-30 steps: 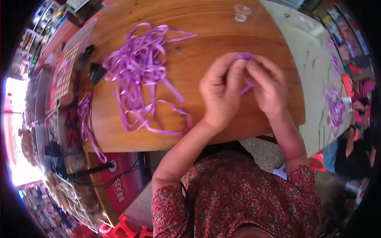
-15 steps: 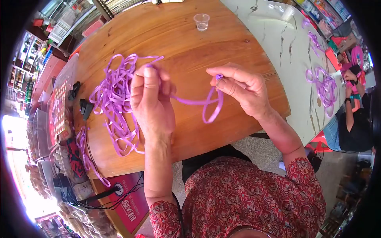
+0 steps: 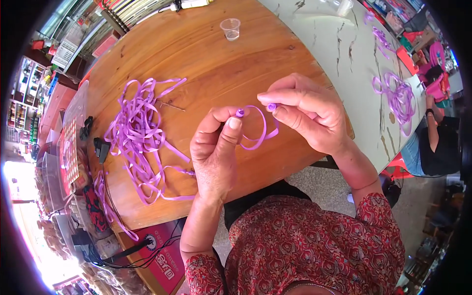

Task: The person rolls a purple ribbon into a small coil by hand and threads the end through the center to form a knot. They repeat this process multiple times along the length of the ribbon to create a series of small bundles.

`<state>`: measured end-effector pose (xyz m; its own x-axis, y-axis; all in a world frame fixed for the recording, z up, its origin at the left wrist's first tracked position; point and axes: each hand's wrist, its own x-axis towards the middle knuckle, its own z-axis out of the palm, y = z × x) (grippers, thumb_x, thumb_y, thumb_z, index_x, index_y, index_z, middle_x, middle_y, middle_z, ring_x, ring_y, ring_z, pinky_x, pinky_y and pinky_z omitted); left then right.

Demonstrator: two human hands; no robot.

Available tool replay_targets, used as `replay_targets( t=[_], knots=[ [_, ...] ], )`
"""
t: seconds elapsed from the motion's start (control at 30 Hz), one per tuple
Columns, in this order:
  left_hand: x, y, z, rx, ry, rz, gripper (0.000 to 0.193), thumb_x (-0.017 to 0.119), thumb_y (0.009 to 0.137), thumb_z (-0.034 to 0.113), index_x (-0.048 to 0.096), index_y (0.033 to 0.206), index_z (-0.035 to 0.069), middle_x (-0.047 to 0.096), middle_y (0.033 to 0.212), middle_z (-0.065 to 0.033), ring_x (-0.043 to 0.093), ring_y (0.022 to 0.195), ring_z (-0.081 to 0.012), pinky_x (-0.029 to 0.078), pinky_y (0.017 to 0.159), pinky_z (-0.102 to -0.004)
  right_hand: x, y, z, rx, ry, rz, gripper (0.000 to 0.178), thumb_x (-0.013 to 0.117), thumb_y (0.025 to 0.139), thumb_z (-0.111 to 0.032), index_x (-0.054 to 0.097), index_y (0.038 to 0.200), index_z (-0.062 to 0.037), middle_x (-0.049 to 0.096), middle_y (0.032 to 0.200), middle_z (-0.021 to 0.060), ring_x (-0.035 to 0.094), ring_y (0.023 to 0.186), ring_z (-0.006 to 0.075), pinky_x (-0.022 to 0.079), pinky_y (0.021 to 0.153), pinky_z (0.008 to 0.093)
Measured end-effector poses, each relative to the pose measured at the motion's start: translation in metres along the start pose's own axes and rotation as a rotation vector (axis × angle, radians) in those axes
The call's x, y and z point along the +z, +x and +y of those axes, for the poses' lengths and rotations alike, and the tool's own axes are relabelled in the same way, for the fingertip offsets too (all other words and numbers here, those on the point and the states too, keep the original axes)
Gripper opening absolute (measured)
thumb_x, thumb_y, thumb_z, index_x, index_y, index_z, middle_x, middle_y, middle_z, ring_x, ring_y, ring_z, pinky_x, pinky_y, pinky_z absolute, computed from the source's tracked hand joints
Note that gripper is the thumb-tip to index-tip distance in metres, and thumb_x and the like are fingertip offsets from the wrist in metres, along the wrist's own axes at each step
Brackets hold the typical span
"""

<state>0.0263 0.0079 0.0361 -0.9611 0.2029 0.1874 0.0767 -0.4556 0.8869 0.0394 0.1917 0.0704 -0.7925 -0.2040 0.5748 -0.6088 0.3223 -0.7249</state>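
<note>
Above the wooden table (image 3: pixel 265 54), my left hand (image 3: pixel 216 147) pinches a small rolled purple bud of ribbon (image 3: pixel 240 113) between thumb and forefinger. Close by on the right, my right hand (image 3: pixel 309 113) pinches a second rolled purple bud (image 3: pixel 271 106) between its thumb and fingers. A loop of purple ribbon (image 3: pixel 254 146) hangs between the two hands, which stay slightly apart. Left of my left hand lies a tangled heap of purple ribbon (image 3: pixel 137 128). Some strands run from it toward my left wrist, where my arm hides how they continue.
A clear plastic cup (image 3: pixel 230 30) stands at the far side. A thin brown stick-like piece (image 3: pixel 172 105) lies beside the heap. Black plugs and cables (image 3: pixel 101 149) lie at the left edge. On the marble table (image 3: pixel 344 59) at right is more purple ribbon (image 3: pixel 400 101), with another person (image 3: pixel 437 142) nearby.
My left hand has come right and slightly down from beside the heap and now holds a rolled bud near the right hand's. The ribbon loop between the hands is shorter.
</note>
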Motion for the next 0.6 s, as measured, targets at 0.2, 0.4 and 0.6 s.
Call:
replay_targets(
  t=[0.2,0.4,0.6],
  knots=[
    [-0.003,0.003,-0.009,0.044,0.059,-0.031,0.014,0.06,0.089,0.005,0.063,0.102,0.001,0.062,0.094,-0.0033,0.044,0.068,-0.0065,0.035,0.062,-0.0204,0.003,-0.002,0.01,0.063,0.1,-0.012,0.027,0.061,0.082,0.006,0.066,0.107,-0.0011,0.061,0.092,0.0071,0.055,0.076,0.0111,0.044,0.062,0.0229],
    [-0.012,0.006,-0.02,0.143,0.211,-0.071,0.011,0.061,0.087,0.003,0.065,0.097,0.001,0.054,0.085,0.0001,0.045,0.077,-0.0078,0.036,0.07,-0.0211,0.011,0.003,0.013,-0.005,0.007,-0.007,0.029,0.066,0.078,0.003,0.068,0.106,-0.0036,0.06,0.086,0.0049,0.055,0.073,0.0131,0.043,0.059,0.0242],
    [-0.01,0.011,-0.021,0.257,0.353,-0.101,0.011,0.063,0.086,0.003,0.067,0.096,0.001,0.053,0.079,-0.0017,0.046,0.075,-0.0115,0.039,0.069,-0.023,0.012,0.006,0.022,-0.04,-0.045,-0.035,0.034,0.069,0.074,0.002,0.068,0.107,-0.0043,0.06,0.085,0.0053,0.056,0.073,0.0148,0.044,0.06,0.0248]
  ],
)
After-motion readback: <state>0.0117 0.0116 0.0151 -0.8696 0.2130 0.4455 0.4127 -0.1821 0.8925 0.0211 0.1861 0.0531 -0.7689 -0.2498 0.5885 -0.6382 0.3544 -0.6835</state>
